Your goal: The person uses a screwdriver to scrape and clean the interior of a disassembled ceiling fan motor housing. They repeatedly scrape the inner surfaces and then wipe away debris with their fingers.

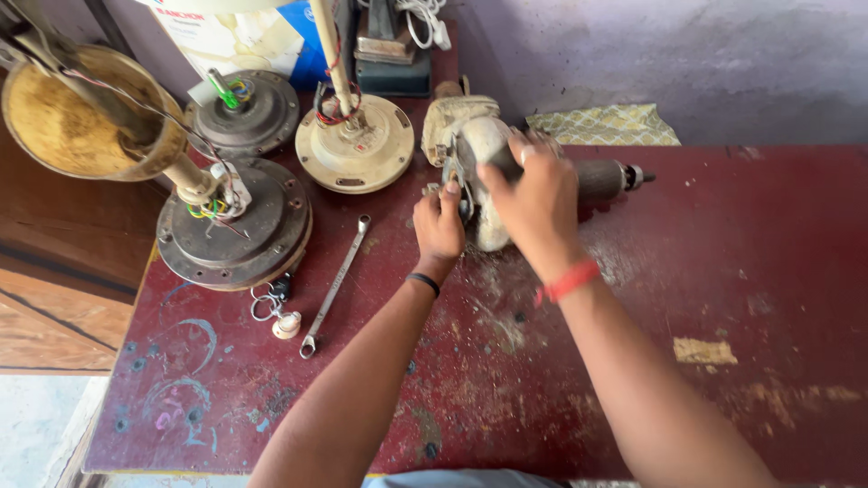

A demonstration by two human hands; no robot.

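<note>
At the back middle of the worn red table (633,361) lies the motor unit (484,145), a dirty cream housing on its side with a dark cylindrical rotor and shaft (608,178) sticking out toward the right. I have my right hand (535,194) wrapped over the top of the housing, fingers curled down on it, ring on one finger, red band at the wrist. My left hand (438,226) is closed in a loose fist against the housing's left front edge, fingers pinched at something small there; I cannot tell what, it is hidden. Black band on that wrist.

Just left of the left hand, a long combination wrench (336,285) lies diagonally on the table, untouched. Beside its lower end, a small white part with a wire ring (280,318). Further left, three round ceiling fan motors: a cream one with a downrod (354,143) near the housing, a dark one with loose coloured wires (233,226) at the table's left edge, another dark one (246,113) behind it. A yellowish fan canopy cup (77,117) is at far left. A yellow patterned cloth (604,125) lies behind the rotor, against the wall.
</note>
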